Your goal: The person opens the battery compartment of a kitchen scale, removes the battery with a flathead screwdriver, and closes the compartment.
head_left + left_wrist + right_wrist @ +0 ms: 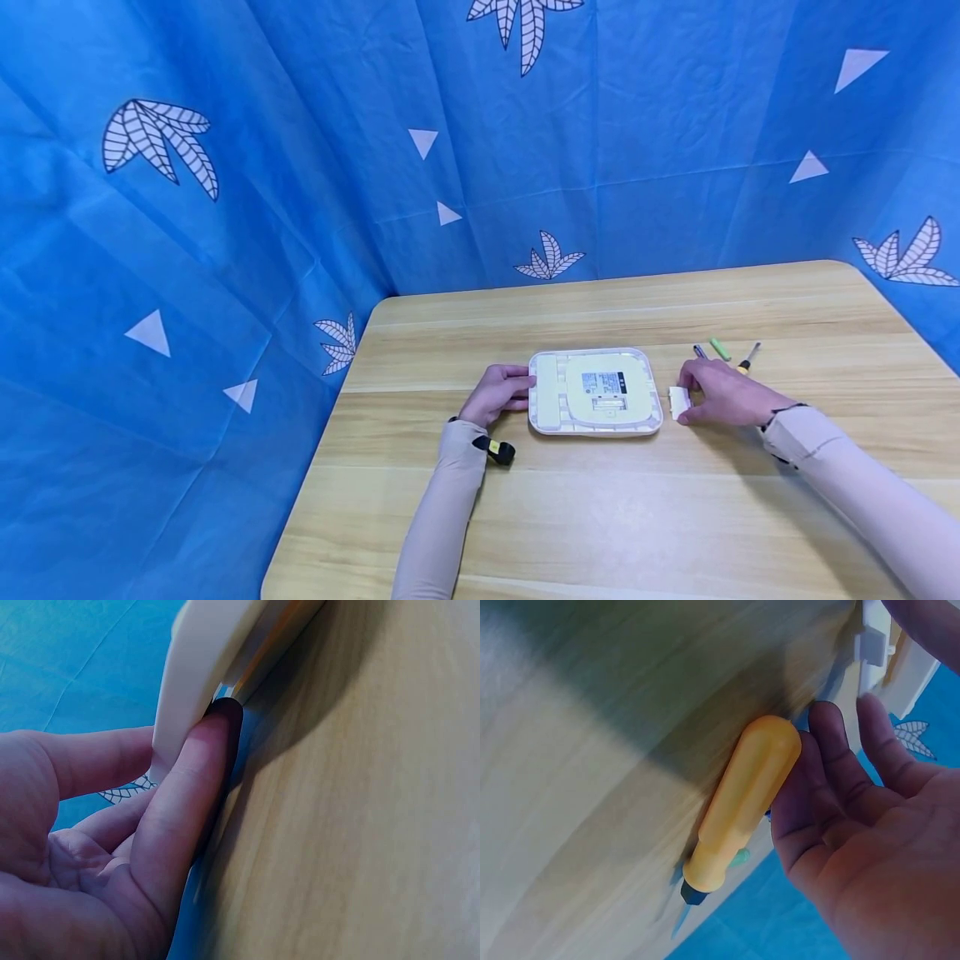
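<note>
A white rectangular plastic device (555, 392) lies on the table with its underside up, showing a printed label and a small battery compartment (609, 403). My left hand (500, 392) grips its left edge, thumb on one face and fingers beneath the rim in the left wrist view. Just right of the device, my right hand (720, 392) pinches a small white plastic cover (678, 402) between thumb and fingertip. Close beside the right hand's other fingers is a screwdriver (746, 795) with a yellow-orange handle.
Beyond the right hand lie a green battery (720, 349) and a small dark cylinder (700, 351). A blue patterned curtain (525, 183) hangs behind and left of the wooden table (600, 517).
</note>
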Available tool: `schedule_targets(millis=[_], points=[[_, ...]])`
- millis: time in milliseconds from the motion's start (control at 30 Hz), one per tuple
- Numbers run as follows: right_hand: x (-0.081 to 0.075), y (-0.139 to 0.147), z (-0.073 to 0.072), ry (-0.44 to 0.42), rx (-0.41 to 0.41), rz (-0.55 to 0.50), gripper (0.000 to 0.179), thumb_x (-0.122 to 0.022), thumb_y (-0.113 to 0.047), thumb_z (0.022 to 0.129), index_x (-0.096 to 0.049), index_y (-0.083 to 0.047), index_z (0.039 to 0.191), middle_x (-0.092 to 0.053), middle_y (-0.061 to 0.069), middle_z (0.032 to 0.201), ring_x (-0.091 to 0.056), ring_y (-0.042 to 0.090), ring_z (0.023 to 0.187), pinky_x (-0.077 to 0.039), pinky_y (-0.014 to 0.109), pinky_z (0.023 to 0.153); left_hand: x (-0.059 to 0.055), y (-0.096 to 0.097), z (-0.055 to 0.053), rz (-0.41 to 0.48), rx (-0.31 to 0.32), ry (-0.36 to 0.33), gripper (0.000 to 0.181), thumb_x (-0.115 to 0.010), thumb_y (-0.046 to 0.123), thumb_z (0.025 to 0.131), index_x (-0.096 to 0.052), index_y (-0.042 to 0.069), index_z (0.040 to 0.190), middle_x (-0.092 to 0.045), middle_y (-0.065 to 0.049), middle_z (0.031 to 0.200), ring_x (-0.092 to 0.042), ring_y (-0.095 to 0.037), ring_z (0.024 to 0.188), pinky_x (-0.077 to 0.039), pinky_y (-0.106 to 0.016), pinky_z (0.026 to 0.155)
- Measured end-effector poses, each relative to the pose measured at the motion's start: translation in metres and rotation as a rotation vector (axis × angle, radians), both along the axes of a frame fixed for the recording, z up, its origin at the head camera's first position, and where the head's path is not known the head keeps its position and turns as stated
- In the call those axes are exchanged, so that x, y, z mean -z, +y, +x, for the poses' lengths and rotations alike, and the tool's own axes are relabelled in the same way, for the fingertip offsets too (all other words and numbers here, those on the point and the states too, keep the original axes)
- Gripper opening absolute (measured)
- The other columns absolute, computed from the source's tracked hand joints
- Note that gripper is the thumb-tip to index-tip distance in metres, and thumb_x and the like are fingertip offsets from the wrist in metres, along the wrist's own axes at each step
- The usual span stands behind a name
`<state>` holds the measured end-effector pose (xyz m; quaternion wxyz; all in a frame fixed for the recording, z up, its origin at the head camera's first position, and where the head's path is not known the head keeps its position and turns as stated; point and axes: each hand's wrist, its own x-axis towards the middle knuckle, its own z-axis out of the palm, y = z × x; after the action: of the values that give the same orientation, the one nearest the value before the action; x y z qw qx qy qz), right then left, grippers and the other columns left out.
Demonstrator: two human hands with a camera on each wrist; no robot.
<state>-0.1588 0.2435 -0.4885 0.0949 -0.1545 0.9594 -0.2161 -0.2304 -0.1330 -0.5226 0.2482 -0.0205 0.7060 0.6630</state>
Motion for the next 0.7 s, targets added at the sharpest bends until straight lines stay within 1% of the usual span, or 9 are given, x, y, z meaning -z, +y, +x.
schedule_targets(millis=[100,267,367,467,700], points=[[0.0011,0.0003,-0.0001,-0.021,0.001,-0.05,0.046,-0.088,-0.032,0.07,-0.058,-0.009,0.097,-0.058,0.004,0.089,-0.05,0.018,0.082,-0.044,0.026,0.068,0.0008,-0.0001,-0.0006,0.003,0.002,-0.001,0.043,-0.067,0.011,0.093,-0.056,-0.005,0.131,-0.07,-0.017,0.113,-0.072,-0.015,0.084,-0.064,-0.026,0.075],[0.0021,-0.0007,0.0018,-0.04,0.014,-0.113,0.042,-0.085,-0.023,0.074,-0.054,-0.007,0.099,-0.057,0.004,0.088,-0.05,0.016,0.079,-0.044,0.024,0.064,0.0014,-0.0004,-0.0007,0.011,0.017,0.008,0.044,-0.066,0.011,0.093,-0.055,-0.006,0.132,-0.07,-0.018,0.114,-0.072,-0.016,0.086,-0.064,-0.028,0.078],[0.0014,-0.002,0.0032,-0.046,0.015,-0.153,0.041,-0.083,-0.017,0.076,-0.053,-0.006,0.101,-0.058,0.005,0.086,-0.052,0.014,0.077,-0.045,0.022,0.061,0.0013,-0.0006,-0.0004,0.014,0.021,0.008,0.044,-0.066,0.01,0.093,-0.054,-0.007,0.132,-0.07,-0.02,0.115,-0.072,-0.016,0.086,-0.064,-0.029,0.079],[0.001,-0.0026,0.0039,-0.055,0.005,-0.191,0.04,-0.081,-0.014,0.077,-0.052,-0.004,0.103,-0.059,0.005,0.086,-0.053,0.014,0.077,-0.047,0.021,0.061,0.0005,-0.0008,0.0003,0.016,0.022,0.007,0.045,-0.066,0.01,0.093,-0.054,-0.007,0.133,-0.069,-0.021,0.116,-0.073,-0.017,0.087,-0.064,-0.03,0.08],[0.0025,0.0008,0.0046,-0.035,-0.019,-0.201,0.03,-0.073,-0.012,0.085,-0.057,-0.002,0.109,-0.062,0.002,0.085,-0.056,0.011,0.076,-0.048,0.021,0.062,-0.0018,-0.0005,0.0014,0.019,0.025,0.008,0.044,-0.066,0.01,0.093,-0.054,-0.007,0.133,-0.069,-0.022,0.117,-0.073,-0.017,0.087,-0.064,-0.03,0.08]])
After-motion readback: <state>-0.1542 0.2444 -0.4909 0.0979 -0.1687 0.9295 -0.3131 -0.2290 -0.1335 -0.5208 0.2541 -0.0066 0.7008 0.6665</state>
